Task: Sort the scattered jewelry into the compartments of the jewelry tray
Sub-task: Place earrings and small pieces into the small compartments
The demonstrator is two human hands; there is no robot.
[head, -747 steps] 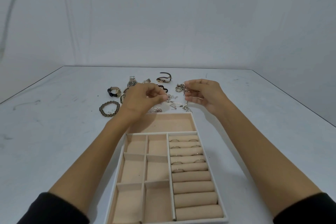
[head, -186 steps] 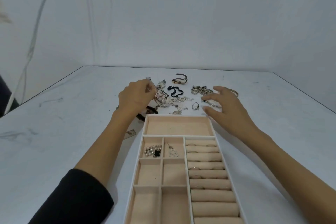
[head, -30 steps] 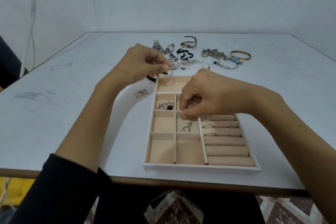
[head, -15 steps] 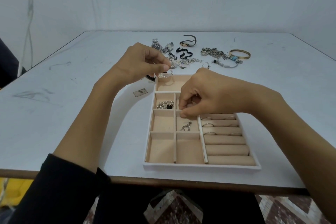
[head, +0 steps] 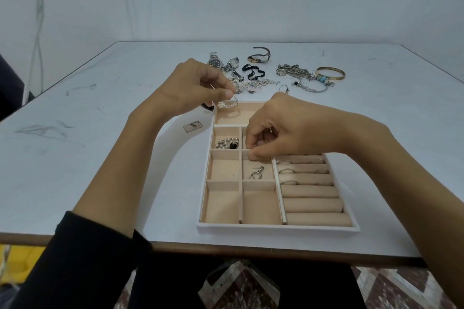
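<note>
- A person sits at a white surface [head: 105,148] with a jewelry tray [head: 276,229] near its front edge; the view looks down over both forearms.
- The left hand [head: 200,88] hovers at the tray's far left corner. Its grip is a pinch: thumb and forefinger hold a pearl hoop [head: 227,104], which hangs just above the left end of the long far compartment.
- The right hand [head: 288,130] is over the tray's middle, above the farthest small compartment of the right-hand column. Its fingers are curled and the grip is pressed together, thumb tip against forefinger tip. Whether anything is between them cannot be told.
- A pearl cluster [head: 227,144] with a black piece lies in the farthest small compartment of the left column.
- A silver earring [head: 257,174] lies in the middle compartment of the right column, just below the right hand.
- Thin rings [head: 285,171] sit in the slots between the padded rolls on the tray's right side.
- Beyond the tray, unsorted pieces lie scattered: two metal watches [head: 215,62], a strap watch [head: 259,56], a black band [head: 252,71], a heap of silver chains [head: 291,70], a gold bangle [head: 330,73] and a silver bangle [head: 313,84] with blue beads.
- A small tag [head: 192,126] lies on the surface just left of the tray.
</note>
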